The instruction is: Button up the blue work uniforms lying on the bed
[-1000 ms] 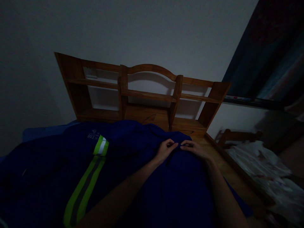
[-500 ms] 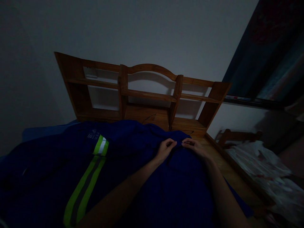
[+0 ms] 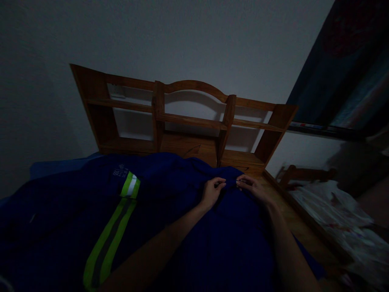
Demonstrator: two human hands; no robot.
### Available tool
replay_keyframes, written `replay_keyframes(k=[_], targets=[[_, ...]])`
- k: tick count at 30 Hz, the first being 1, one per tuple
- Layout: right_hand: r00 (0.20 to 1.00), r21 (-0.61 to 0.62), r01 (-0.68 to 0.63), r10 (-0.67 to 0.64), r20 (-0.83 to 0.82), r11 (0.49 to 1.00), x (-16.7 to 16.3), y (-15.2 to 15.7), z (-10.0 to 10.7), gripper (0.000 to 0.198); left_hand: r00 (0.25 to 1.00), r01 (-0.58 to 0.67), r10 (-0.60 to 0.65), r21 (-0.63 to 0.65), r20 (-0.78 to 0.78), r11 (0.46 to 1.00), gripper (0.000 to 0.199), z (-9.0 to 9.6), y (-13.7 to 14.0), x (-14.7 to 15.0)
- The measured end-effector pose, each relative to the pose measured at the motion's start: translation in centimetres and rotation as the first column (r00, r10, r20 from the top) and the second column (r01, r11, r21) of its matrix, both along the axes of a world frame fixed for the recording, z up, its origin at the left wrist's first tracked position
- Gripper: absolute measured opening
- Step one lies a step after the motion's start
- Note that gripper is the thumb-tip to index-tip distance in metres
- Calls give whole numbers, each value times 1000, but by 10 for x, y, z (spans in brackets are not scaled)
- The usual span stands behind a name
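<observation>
A dark blue work jacket (image 3: pixel 173 182) lies spread out in front of me, with pale lettering (image 3: pixel 120 172) and a yellow-green and silver reflective band (image 3: pixel 111 235) on its left part. Near its upper right edge, my left hand (image 3: pixel 211 192) pinches the cloth between thumb and fingertips. My right hand (image 3: pixel 254 190) makes a similar pinch a short way to the right, its fingertips on the cloth too. Between the two pinches runs a small gap of blue fabric. Dim light hides any small detail at the fingertips.
Behind the jacket stands a wooden headboard with shelves (image 3: pixel 194 118) against a pale wall. A blue cloth (image 3: pixel 57 167) shows at the left. To the right are a wooden bed edge (image 3: pixel 306 215), a wooden chair back (image 3: pixel 306 174) and white plastic bags (image 3: pixel 337 202).
My right hand has shifted slightly right, widening the gap between the hands. My left hand stays almost in place, still pinching the cloth.
</observation>
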State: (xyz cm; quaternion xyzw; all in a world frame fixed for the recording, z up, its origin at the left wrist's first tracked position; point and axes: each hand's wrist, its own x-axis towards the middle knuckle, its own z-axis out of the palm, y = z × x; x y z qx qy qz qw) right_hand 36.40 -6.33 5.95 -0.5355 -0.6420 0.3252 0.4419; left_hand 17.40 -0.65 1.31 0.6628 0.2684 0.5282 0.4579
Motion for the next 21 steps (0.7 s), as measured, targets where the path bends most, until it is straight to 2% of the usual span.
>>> replay_keyframes(k=[5, 11, 17, 21], targets=[[1000, -27, 20, -21, -12, 999, -2, 0, 0, 36, 999, 32, -30, -74, 22, 997, 18, -2, 2, -1], [997, -16, 35, -36, -65, 999, -3, -2, 3, 30, 992, 114, -107, -124, 64, 986, 24, -1, -2, 1], [1000, -149, -3, 1, -12, 989, -6, -3, 3, 46, 974, 211, -190, -181, 126, 961, 36, -2, -4, 3], [1000, -138, 17, -16, 12, 990, -6, -1, 2, 41, 957, 264, -230, -205, 175, 943, 34, -3, -4, 4]])
